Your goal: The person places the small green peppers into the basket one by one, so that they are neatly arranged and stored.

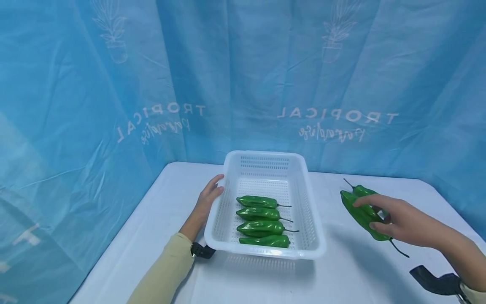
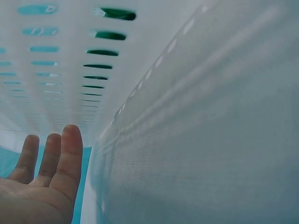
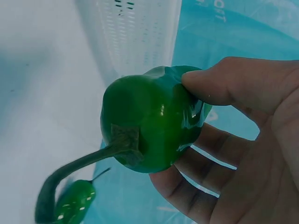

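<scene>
At the right, my right hand pinches a long green pepper between thumb and fingers. The right wrist view shows this pepper stem end first, its curved stem pointing down to the left. A second green pepper lies just behind it on the table. My left hand is at the left side of a white plastic basket. Straight fingers touch the slotted wall under the rim. Inside the basket, several green peppers lie side by side in the near half, most stems pointing right.
A white-covered table carries everything. Blue printed curtains hang along its back and left side. Dark camera straps are on the left wrist and the right wrist.
</scene>
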`<move>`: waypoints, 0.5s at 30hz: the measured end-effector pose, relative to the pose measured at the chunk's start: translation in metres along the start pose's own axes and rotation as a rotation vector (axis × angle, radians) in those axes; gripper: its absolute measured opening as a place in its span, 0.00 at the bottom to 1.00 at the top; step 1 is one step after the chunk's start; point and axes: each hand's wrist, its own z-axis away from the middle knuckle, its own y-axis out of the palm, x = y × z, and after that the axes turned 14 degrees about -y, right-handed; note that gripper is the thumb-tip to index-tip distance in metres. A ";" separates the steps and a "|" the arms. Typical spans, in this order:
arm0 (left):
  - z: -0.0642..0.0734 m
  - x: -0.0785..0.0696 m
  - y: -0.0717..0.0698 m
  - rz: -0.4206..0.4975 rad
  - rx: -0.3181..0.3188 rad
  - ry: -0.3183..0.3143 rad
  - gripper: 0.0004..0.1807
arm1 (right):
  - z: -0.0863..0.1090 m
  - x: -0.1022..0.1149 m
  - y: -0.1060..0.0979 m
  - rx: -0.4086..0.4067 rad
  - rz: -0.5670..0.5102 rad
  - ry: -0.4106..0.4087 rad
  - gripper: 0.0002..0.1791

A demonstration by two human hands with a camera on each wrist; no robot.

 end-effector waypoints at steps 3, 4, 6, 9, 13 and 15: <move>0.001 0.001 0.000 0.003 -0.003 0.000 0.28 | -0.009 0.005 -0.005 0.017 0.017 -0.016 0.28; 0.001 0.001 0.000 0.003 -0.002 0.000 0.28 | -0.011 0.007 -0.006 0.024 0.025 -0.022 0.28; 0.001 0.001 0.000 0.004 -0.001 -0.002 0.28 | -0.016 0.010 -0.008 0.036 0.047 -0.037 0.27; 0.001 0.000 0.000 0.010 0.007 -0.007 0.28 | -0.022 0.015 -0.013 0.060 0.078 -0.061 0.27; 0.001 0.000 0.000 0.013 0.004 -0.011 0.28 | -0.029 0.023 -0.019 0.087 0.122 -0.092 0.28; 0.001 0.000 0.000 0.009 -0.002 -0.013 0.28 | -0.033 0.027 -0.022 0.106 0.126 -0.085 0.28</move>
